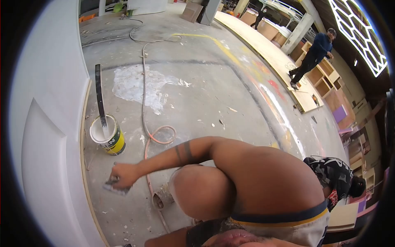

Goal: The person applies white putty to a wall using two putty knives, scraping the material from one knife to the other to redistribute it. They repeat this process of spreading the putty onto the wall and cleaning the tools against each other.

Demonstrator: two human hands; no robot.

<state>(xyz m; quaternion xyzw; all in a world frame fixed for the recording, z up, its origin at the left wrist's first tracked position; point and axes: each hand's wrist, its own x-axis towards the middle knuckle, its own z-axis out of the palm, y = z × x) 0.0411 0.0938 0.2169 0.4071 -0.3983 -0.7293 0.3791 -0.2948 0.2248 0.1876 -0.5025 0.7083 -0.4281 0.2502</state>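
Observation:
My right hand (124,174) reaches low over the floor beside the white panel wall. Its fingers are closed around a scraper (117,188) with a flat blade smeared in pale material; the hand partly covers it. Just beyond the hand stands an open paint tin (117,142) with a yellow and dark label and white smears on its rim. A long dark stick (99,88) leans upright in the tin. My bent knee (201,191) is under the outstretched arm. The left hand is out of sight.
A white panelled wall (53,86) runs along the left. A hose (144,88) snakes over the concrete floor, looping near the tin. White spilled material (138,88) marks the floor. One person (314,55) stands at upper right; another (329,175) is close at right.

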